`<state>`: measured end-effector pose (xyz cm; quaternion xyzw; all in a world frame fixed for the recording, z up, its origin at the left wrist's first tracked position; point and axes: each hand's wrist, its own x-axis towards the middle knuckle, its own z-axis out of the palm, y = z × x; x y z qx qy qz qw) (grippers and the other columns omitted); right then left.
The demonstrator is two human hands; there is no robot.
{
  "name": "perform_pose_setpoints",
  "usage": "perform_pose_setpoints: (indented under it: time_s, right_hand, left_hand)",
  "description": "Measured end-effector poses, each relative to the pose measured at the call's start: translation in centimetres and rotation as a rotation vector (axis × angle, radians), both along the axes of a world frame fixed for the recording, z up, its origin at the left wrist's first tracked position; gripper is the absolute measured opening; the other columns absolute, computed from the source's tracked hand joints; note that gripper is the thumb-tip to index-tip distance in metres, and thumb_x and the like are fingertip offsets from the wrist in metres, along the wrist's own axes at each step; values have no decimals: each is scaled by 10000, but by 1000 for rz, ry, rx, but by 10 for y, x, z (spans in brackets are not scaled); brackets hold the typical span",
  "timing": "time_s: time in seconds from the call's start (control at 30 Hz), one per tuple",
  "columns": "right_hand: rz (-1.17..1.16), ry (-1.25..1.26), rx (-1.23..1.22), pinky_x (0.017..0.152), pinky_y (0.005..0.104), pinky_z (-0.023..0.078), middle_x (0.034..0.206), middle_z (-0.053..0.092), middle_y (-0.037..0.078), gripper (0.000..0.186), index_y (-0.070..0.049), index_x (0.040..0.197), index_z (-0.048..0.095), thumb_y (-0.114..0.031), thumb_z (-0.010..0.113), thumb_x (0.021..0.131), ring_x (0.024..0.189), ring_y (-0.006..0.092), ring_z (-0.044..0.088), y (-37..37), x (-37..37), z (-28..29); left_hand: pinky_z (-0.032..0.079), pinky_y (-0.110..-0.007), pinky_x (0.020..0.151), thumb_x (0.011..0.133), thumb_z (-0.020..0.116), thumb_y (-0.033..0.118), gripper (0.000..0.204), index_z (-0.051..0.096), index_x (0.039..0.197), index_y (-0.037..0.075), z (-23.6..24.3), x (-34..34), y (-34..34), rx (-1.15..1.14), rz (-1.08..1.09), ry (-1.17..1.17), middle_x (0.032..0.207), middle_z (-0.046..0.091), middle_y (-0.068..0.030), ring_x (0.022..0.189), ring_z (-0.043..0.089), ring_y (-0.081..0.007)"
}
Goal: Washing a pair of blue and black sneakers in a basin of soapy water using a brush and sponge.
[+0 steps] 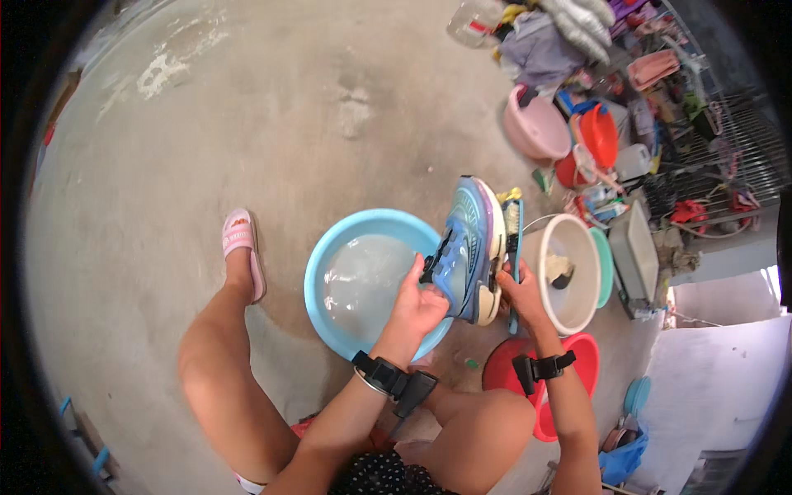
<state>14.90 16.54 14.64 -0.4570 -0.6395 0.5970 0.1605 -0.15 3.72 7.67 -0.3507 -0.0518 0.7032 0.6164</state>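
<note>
A blue sneaker (469,247) is held up over the right rim of a light-blue basin (318,256), toe pointing away and sole turned to the right. My left hand (422,307) grips it at the heel end, its fingers partly hidden by the shoe. Cloudy water (367,285) fills the basin below. In my right hand (522,290) is a scrubbing brush (514,235) with a blue handle and pale bristles, upright beside the sole. Whether the bristles touch the sole I cannot tell.
Right of the brush stands a white bucket (590,280) with a pale item inside. Near my right wrist is a red basin (586,355). A pink basin (536,128), an orange basin (600,136) and cluttered shelving (726,148) lie farther off. My foot wears a pink slipper (239,235).
</note>
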Motion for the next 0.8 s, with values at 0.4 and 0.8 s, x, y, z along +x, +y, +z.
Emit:
perform_pose_setpoints:
  time_s: [0.4, 0.8]
  right_hand:
    - [-80, -242, 487, 394, 226, 329, 609, 492, 6, 277, -36, 911, 529, -287, 433, 979, 434, 71, 390, -114, 53, 166]
    - [195, -202, 1131, 566, 433, 462, 680, 561, 170, 423, -168, 1292, 512, -149, 574, 874, 631, 358, 588, -194, 11, 57]
  left_hand:
    - [416, -471, 986, 903, 575, 166, 290, 552, 1144, 7, 51, -47, -43, 170, -111, 418, 1178, 589, -149, 1103, 556, -301]
    - [446, -487, 954, 947, 489, 151, 265, 494, 1173, 13, 59, -61, -93, 132, -264, 593, 1179, 559, -176, 1082, 560, -312]
